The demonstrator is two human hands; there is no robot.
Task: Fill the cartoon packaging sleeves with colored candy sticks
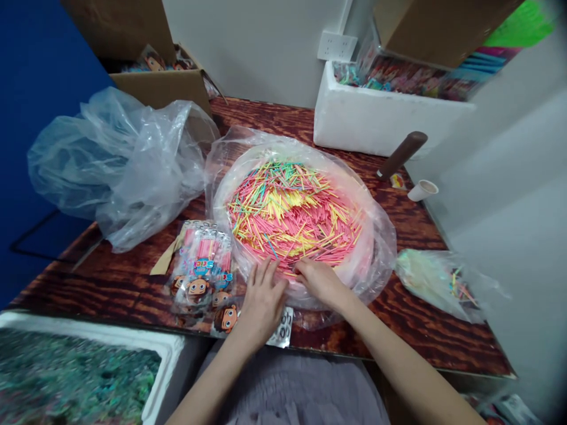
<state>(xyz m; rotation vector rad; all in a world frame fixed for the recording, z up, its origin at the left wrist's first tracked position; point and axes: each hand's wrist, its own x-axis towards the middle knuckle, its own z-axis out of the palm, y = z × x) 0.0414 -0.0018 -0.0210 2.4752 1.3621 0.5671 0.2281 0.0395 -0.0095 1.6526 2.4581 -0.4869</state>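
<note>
Through the head camera I saw the left hand [264,298], fingers slightly spread, then the right hand [321,282], fingers curled, at the near edge of thin sticks [296,215] in a plastic-lined bowl [368,236]; I couldn't tell whether either pinched any. The sticks seemed light, stiff, snappable, best held mid-length. They lay mostly flat, long axes pointing many ways.
</note>
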